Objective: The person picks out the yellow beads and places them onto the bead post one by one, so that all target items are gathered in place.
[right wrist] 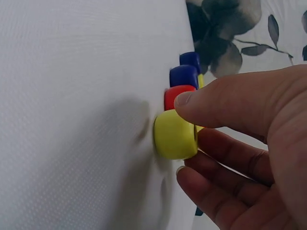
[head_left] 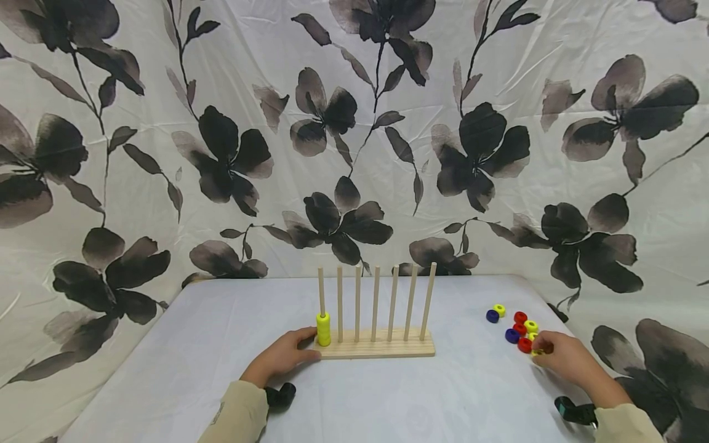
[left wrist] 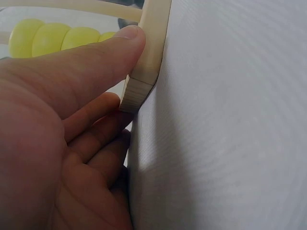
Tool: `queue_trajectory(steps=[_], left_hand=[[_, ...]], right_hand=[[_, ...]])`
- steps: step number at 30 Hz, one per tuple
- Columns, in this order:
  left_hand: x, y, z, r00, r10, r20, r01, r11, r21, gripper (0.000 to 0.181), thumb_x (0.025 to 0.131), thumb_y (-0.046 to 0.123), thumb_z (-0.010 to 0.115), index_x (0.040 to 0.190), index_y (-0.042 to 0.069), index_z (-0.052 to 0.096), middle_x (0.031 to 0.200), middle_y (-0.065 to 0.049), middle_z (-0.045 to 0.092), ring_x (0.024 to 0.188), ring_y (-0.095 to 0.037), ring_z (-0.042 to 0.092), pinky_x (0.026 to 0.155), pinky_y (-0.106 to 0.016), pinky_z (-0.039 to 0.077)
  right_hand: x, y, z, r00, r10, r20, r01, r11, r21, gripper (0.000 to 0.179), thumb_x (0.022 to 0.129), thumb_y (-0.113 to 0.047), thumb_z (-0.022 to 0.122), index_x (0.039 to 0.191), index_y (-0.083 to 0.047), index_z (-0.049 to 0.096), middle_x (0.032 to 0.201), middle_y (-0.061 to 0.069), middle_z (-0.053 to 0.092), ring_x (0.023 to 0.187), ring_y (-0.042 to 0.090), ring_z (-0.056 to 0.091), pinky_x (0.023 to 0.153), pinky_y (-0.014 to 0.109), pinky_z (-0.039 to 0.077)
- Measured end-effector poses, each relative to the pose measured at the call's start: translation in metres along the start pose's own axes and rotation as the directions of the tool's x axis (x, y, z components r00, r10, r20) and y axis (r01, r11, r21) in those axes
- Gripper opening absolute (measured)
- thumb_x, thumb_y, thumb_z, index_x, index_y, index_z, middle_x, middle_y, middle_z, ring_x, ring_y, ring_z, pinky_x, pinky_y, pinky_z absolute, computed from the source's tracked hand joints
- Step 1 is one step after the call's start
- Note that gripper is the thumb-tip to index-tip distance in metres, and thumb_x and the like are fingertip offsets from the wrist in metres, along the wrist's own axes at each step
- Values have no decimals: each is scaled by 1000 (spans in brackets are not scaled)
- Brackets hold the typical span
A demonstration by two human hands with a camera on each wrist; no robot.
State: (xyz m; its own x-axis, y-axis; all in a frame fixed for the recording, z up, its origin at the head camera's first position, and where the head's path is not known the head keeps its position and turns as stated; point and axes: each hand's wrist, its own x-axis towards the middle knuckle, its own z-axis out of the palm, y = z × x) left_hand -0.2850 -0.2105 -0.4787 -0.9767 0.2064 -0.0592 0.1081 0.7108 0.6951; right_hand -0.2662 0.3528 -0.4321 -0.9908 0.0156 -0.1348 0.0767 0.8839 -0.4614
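Note:
A wooden peg stand (head_left: 376, 352) with a row of several upright pegs stands mid-table. Yellow beads (head_left: 324, 330) are stacked on its leftmost peg; the other pegs are bare. My left hand (head_left: 284, 357) holds the left end of the base, and the left wrist view shows the thumb on one edge of the wood (left wrist: 151, 45) with the fingers behind. On the right, my right hand (head_left: 570, 363) pinches a yellow bead (right wrist: 173, 135) low over the tablecloth, thumb at one side and fingers at the other.
Loose red (head_left: 524, 345), blue (head_left: 512, 336) and yellow (head_left: 531, 326) beads lie together beyond my right hand. A blue bead (head_left: 492, 316) and a yellow one (head_left: 500, 309) sit slightly apart, farther back. Flower-printed cloth (head_left: 388, 154) hangs behind the white-covered table (head_left: 232, 307).

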Motion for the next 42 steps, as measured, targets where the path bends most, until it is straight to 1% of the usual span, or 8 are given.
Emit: queue_trajectory(steps=[5,11,18,22,27,33,38,42], left_hand=[[0,0,1,1000,6,2,-6,1000,-3,68,82,37,76,141,13,51,148,-11,47,141,-37,36,114,-59,31],[1,0,1,1000,-5,4,5,1000,-9,68,82,38,75,141,14,51,149,-10,47,142,-36,36,114,-58,30],[1,0,0,1000,-11,8,11,1000,-17,70,82,40,75,142,15,51,149,-9,46,142,-37,36,114,-59,30],[1,0,-1,1000,-6,7,6,1000,-15,69,82,40,75,142,15,51,149,-10,47,142,-37,36,114,-59,30],[0,0,0,1000,-8,0,8,1000,-8,68,82,39,76,141,14,51,148,-11,47,141,-38,37,114,-59,31],[-1,-1,1,1000,-16,-1,16,1000,-2,69,81,39,76,140,14,52,148,-11,48,140,-38,37,113,-59,31],[-1,-1,1,1000,-12,-1,12,1000,-2,69,82,39,76,141,14,51,148,-11,47,141,-38,37,114,-59,31],[0,0,0,1000,-3,-1,3,1000,1,69,82,39,76,141,14,51,148,-11,47,141,-37,37,114,-59,31]], right_hand=[[-1,1,3,1000,14,-6,-14,1000,-1,17,81,-12,73,94,-7,64,87,7,59,81,22,50,66,29,48],[0,2,5,1000,22,-10,-22,1000,-2,16,81,-11,73,94,-7,64,87,6,59,81,21,51,66,29,47],[1,2,5,1000,6,-13,-6,1000,-4,15,81,-12,74,92,-8,64,86,5,57,82,21,50,66,29,46],[0,-3,4,1000,-5,-5,5,1000,-2,15,82,-14,74,93,-9,64,87,5,58,83,21,50,68,29,46],[-1,-11,1,999,-35,-4,35,999,0,16,82,-16,72,95,-10,64,94,5,62,88,22,53,74,37,50],[0,-21,0,995,-92,-38,92,996,-8,29,83,-15,72,109,-4,66,106,13,66,94,26,59,84,49,54],[-1,-32,0,986,-149,-68,147,988,-41,30,83,-15,72,110,-3,69,107,14,67,93,26,62,81,47,56],[-2,-41,-2,982,-172,-75,171,985,-28,29,84,-16,72,110,-5,69,106,13,66,91,25,60,76,44,55]])
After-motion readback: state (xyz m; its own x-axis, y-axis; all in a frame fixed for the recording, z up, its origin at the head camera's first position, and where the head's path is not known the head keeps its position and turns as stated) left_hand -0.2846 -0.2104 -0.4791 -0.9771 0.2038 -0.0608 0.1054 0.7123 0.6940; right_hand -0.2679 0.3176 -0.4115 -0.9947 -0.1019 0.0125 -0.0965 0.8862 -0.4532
